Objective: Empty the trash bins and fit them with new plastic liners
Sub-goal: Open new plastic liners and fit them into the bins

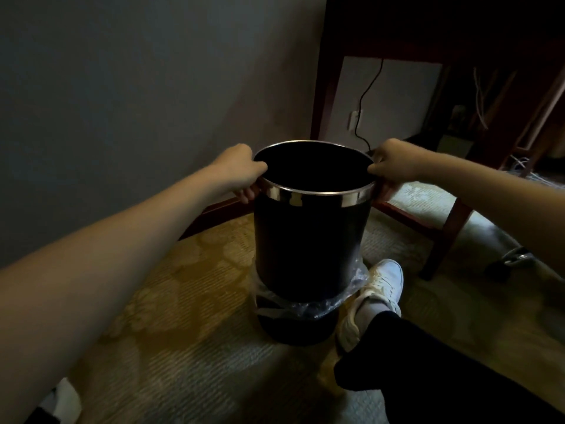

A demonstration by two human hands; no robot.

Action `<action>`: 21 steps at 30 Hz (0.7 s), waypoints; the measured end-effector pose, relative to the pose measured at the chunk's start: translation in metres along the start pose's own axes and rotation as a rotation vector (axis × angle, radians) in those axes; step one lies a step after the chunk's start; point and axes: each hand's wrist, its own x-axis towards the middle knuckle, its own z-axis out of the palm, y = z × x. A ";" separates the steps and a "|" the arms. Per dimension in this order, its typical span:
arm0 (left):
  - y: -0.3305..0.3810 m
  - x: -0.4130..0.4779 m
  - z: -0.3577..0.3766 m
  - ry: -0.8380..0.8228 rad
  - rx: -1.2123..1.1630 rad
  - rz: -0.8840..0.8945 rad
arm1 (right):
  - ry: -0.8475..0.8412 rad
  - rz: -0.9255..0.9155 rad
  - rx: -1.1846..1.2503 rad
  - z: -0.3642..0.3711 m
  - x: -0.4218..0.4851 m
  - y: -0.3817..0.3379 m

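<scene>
Left grip point(244, 175) and right grip point(388, 169) clamp the rim of the black bin point(308, 240); I see its base in a clear liner point(351, 289)

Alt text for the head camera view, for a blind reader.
The left hand and right hand grip the silver rim of a black bin. Its base sits in the clear liner of a second bin, beside a white shoe on carpet.
</scene>
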 end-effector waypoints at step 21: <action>-0.100 -0.007 0.107 -0.077 0.030 -0.047 | -0.687 -0.034 -0.351 0.167 0.067 -0.006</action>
